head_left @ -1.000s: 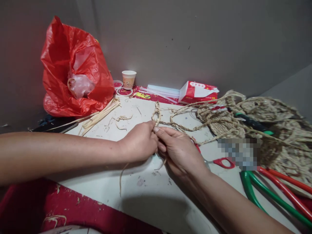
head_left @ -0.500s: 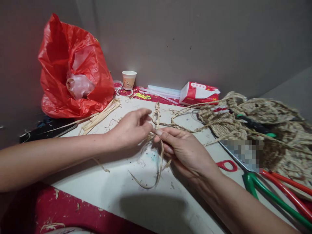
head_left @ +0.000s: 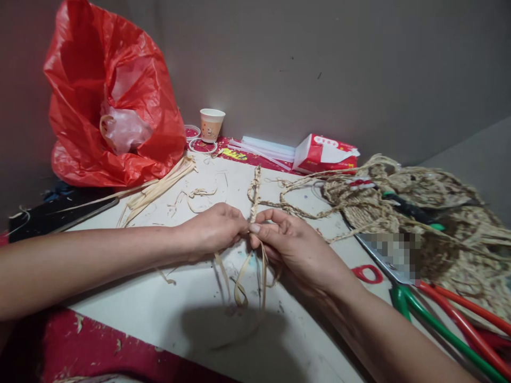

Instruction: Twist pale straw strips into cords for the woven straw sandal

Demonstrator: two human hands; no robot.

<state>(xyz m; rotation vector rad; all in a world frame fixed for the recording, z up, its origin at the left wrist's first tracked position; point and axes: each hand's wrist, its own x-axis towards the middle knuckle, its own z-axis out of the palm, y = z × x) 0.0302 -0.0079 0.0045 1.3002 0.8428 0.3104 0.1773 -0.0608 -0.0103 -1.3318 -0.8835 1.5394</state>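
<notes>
A braided straw cord (head_left: 256,192) runs away from my hands across the white board (head_left: 159,298). At its near end, my right hand (head_left: 285,236) pinches the braid between thumb and fingers. My left hand (head_left: 219,230) meets it there from the left, its fingers closed on the straw. Loose flat straw strands (head_left: 240,290) hang below both hands; some are blurred by motion. Beyond, the braid bends right toward a heap of braided straw rope (head_left: 383,197).
Back left stands a red plastic bag (head_left: 159,122), with loose straw (head_left: 163,186) by it. A paper cup (head_left: 212,126), straws (head_left: 267,149) and tissue pack (head_left: 325,154) line the back. At right lie scissors (head_left: 367,273) and large shears with green and red handles (head_left: 443,319).
My left hand has moved down and its fingers have closed on the straw beside my right hand. The loose strands below now hang spread apart. The view has shifted slightly.
</notes>
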